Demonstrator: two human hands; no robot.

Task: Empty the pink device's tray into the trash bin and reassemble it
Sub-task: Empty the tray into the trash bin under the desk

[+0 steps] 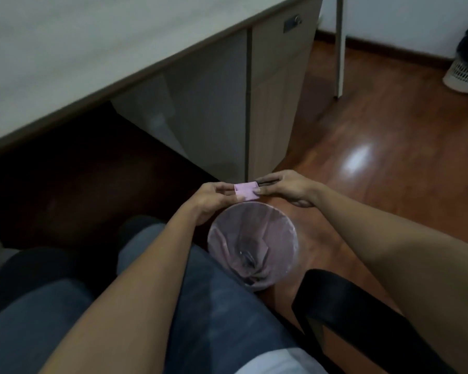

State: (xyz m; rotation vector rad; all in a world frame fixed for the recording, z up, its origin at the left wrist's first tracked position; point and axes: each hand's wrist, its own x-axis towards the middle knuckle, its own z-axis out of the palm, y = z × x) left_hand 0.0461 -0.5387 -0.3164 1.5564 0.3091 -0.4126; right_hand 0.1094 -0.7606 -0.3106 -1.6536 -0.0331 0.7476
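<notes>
- Nearest the camera are the seated person's legs in blue-grey jeans (216, 306), with a black chair armrest (362, 314) to the right of them.
- Just beyond the knees, on the glossy reddish-brown wooden floor (376, 136), stands a round trash bin lined with a pale pinkish plastic bag (253, 245); its mouth is open and the crumpled liner shows inside.
- Both bare forearms reach forward above the bin's far rim.
- The left hand (210, 199) pinches the left end of a small pink rectangular device (246, 190) between thumb and fingers.
- The right hand (291, 187) grips the device's right end, where a thin dark part shows under its fingers; blur hides what that part is.
- The device hangs just past the bin's far edge, apart from it.
- Farther off are a pale desk with a brown edge (119, 44) and its grey-beige drawer cabinet (276, 98).
- At the far right corner sits a white perforated basket holding a black bag (466, 63).
</notes>
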